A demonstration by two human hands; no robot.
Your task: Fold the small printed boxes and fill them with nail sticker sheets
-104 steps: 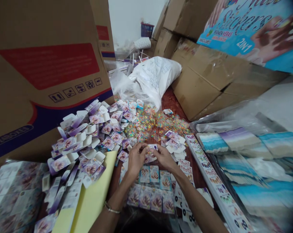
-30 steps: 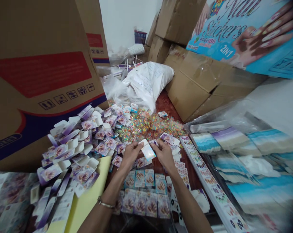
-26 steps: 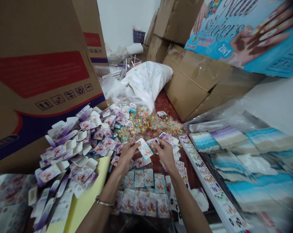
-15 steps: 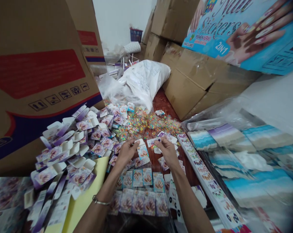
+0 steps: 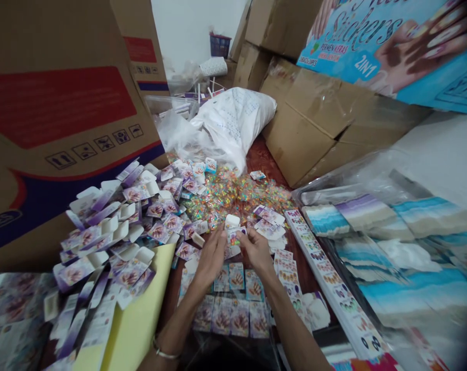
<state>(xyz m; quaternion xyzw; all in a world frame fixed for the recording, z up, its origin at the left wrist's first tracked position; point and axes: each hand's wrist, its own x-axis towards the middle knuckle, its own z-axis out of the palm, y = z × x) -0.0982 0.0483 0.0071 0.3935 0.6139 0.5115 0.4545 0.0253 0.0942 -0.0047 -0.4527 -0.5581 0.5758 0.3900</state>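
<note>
Between the left hand point(image 5: 212, 256) and right hand point(image 5: 255, 252), a small printed card point(image 5: 235, 235) points away from the person, nearer the right hand, whose fingers pinch it; the left hand curls just beside it.

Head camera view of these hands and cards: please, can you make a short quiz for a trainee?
1. True or false: the bracelet is on the right wrist.
2. What lies between the left hand and right hand and the white sack? A) small colourful pieces, B) a yellow sheet, C) a blue basket.
3. Fill in the word: the blue poster shows the large word "____".

Key: 1 false, it is on the left wrist; 2 A; 3 Stickers.
</note>
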